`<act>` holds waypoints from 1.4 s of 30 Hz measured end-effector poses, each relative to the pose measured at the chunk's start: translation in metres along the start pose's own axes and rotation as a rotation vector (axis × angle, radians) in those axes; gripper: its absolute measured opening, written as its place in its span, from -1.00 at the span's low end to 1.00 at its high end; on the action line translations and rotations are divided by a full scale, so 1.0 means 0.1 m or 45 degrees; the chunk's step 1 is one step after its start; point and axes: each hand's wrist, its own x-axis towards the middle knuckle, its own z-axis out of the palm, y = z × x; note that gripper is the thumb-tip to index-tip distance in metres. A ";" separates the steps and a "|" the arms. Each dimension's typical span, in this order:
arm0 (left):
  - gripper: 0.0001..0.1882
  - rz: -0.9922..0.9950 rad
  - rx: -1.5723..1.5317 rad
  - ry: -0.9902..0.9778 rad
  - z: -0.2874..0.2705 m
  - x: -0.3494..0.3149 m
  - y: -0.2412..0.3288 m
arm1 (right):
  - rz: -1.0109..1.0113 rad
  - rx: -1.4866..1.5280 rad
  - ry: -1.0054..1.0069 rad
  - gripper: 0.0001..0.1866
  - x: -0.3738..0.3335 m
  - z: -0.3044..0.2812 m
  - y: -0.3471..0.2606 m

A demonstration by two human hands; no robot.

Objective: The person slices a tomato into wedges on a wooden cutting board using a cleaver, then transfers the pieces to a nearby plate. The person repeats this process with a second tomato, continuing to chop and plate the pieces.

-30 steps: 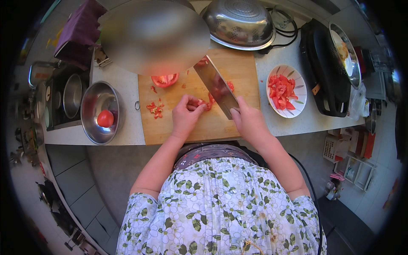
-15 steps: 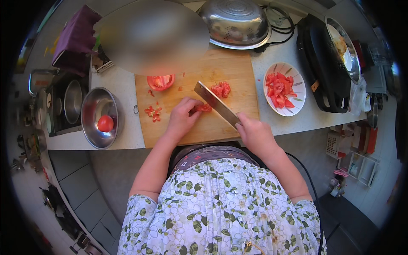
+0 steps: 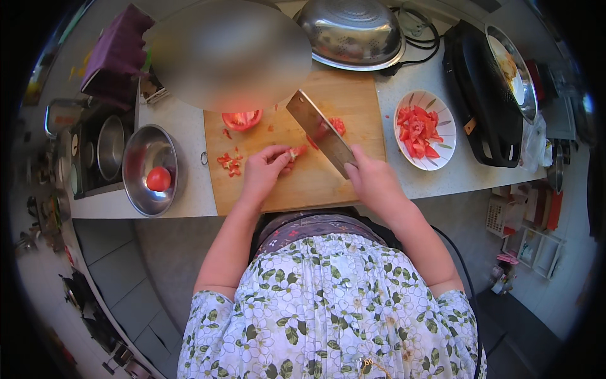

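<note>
My left hand point(image 3: 265, 169) pinches a small piece of tomato point(image 3: 296, 151) just above the wooden cutting board point(image 3: 303, 189). Gripped by its handle in my right hand point(image 3: 377, 182) is a cleaver point(image 3: 320, 132), its broad blade slanting up and left over the board. Chopped tomato point(image 3: 339, 125) lies behind the blade, which partly hides it. A cut tomato point(image 3: 243, 120) rests face up at the board's back left, its far side lost in a blurred patch. Small tomato scraps point(image 3: 231, 165) are scattered left of my left hand.
Right of the board stands a white bowl point(image 3: 447, 149) of chopped tomato. On the left, a steel bowl point(image 3: 134, 189) holds a whole tomato point(image 3: 158, 179). An upturned steel colander point(image 3: 353, 31) sits behind the board, and a black appliance point(image 3: 478, 101) at the far right. The counter's front edge is near my waist.
My left hand has lifted the tomato piece slightly and turned it, moving away from the blade. The cleaver has tilted, showing more of its flat face.
</note>
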 end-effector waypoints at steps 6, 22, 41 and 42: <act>-0.74 -0.006 0.036 0.033 0.03 -0.03 0.07 | -0.030 0.114 0.054 -0.78 -0.13 -0.01 0.01; -0.83 0.382 0.264 0.304 0.02 -0.02 -0.14 | -0.153 -0.141 -0.065 -0.83 -0.27 0.01 -0.11; -0.81 0.628 0.598 0.282 0.13 -0.08 -0.09 | -0.017 -0.139 -0.093 -0.79 0.22 0.23 -0.21; -0.79 0.622 0.582 0.275 0.13 -0.09 -0.10 | -0.004 -0.088 -0.060 -0.78 0.19 0.23 -0.15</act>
